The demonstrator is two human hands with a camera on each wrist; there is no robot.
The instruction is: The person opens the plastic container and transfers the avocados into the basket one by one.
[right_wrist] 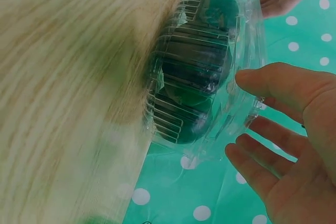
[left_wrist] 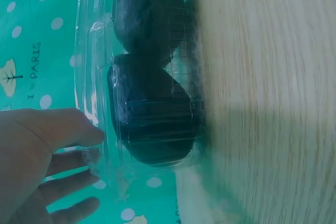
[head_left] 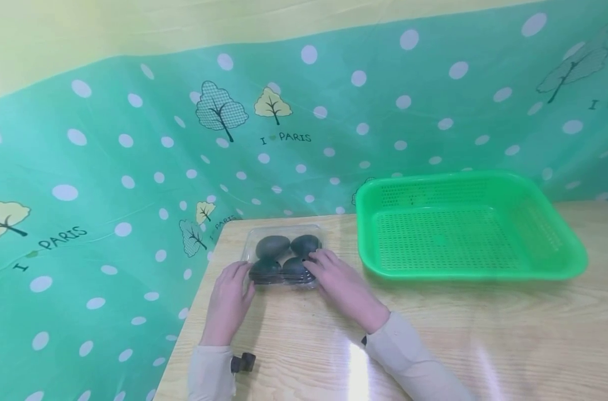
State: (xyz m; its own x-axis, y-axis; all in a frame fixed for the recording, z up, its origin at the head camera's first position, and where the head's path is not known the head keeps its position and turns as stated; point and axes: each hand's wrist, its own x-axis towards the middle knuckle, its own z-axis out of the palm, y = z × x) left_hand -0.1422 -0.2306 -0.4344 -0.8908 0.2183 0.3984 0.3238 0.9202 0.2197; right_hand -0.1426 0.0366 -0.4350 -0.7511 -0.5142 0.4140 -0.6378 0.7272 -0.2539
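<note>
A clear plastic clamshell box (head_left: 296, 229) sits on the table, its lid down over several dark avocados (head_left: 273, 247). At the box's left front corner, my left hand (head_left: 228, 303) pinches the plastic rim between thumb and index finger; its other fingers are spread apart in the left wrist view. My right hand (head_left: 346, 287) is at the right side, thumb (right_wrist: 252, 80) on the near face of the rim (right_wrist: 247, 51) and index finger behind it. The remaining right fingers extend loosely past the edge. Reflections on the ribbed plastic partly obscure the avocados.
To the right of the box stands a green perforated plastic basket (head_left: 484, 273), with nothing seen inside. The pale wooden table (head_left: 304, 345) ends just left of the box. Behind it hangs a green dotted cloth (head_left: 304, 184).
</note>
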